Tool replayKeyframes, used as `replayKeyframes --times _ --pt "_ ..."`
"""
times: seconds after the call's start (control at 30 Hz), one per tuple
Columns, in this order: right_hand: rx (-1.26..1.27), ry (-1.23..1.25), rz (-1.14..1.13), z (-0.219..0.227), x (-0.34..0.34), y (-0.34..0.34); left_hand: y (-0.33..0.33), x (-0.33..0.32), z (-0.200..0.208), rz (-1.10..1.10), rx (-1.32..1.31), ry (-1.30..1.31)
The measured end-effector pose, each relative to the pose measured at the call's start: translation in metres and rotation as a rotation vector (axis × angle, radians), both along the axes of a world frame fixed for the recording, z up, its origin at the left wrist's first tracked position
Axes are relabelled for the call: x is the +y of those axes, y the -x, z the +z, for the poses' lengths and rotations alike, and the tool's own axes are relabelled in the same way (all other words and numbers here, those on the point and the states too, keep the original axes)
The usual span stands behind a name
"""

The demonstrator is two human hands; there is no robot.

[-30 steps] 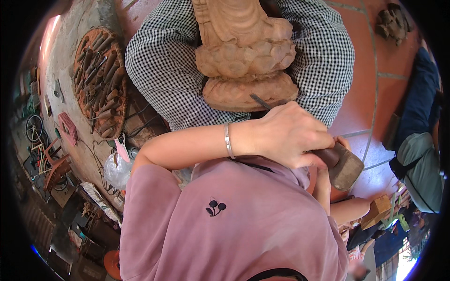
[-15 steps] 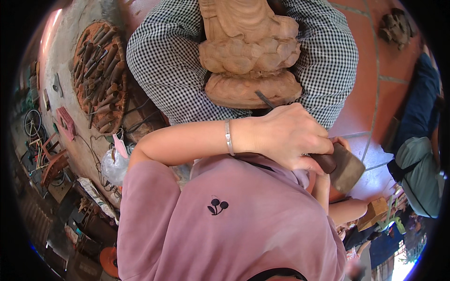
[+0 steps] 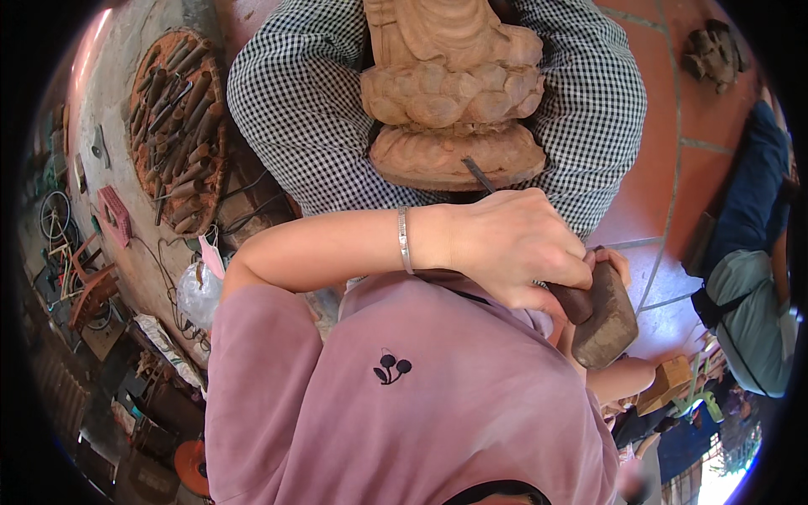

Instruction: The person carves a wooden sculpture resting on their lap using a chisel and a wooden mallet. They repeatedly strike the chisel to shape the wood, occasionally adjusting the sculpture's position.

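Note:
A carved wooden statue (image 3: pixel 454 93) with a lotus-petal base lies between my knees, its rounded bottom tier (image 3: pixel 438 160) toward me. My left hand (image 3: pixel 513 244) is closed around a chisel, whose dark steel blade (image 3: pixel 478 172) points at the bottom tier. The chisel's brown wooden handle (image 3: pixel 572 301) sticks out on the right of that fist. Right beside the handle end is a wooden mallet (image 3: pixel 608 320). Partly hidden behind the mallet, my right hand (image 3: pixel 619 263) curls its fingers around it. Whether the blade tip touches the wood I cannot tell.
At the left, a round basket (image 3: pixel 220 126) holds several chisels and gouges. Near it are a pink plastic basket (image 3: pixel 114 215), a clear plastic bag (image 3: pixel 198 295) and loose cables. Another person's leg (image 3: pixel 745 194) is at the right, with a dark wooden lump (image 3: pixel 715 55) beyond on the tiles.
The mallet has swung left and downward, close against the handle end, and more of my right fingers show. My left hand and the chisel stay nearly in place; the view has shifted slightly.

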State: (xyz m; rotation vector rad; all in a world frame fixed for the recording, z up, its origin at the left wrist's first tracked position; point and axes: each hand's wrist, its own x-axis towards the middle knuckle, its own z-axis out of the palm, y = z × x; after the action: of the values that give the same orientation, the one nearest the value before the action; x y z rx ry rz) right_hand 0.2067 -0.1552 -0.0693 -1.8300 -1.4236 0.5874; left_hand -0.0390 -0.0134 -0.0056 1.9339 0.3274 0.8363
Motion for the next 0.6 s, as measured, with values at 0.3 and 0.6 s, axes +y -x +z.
replayKeyframes --times 0.3,0.6 --pt "0.071 -0.089 0.025 0.001 0.0 0.005 0.01 0.006 -0.011 -0.012 0.03 -0.034" --pt "0.295 -0.245 0.003 0.006 0.013 0.018 -0.01 -0.009 0.01 -0.006 -0.208 -0.138"
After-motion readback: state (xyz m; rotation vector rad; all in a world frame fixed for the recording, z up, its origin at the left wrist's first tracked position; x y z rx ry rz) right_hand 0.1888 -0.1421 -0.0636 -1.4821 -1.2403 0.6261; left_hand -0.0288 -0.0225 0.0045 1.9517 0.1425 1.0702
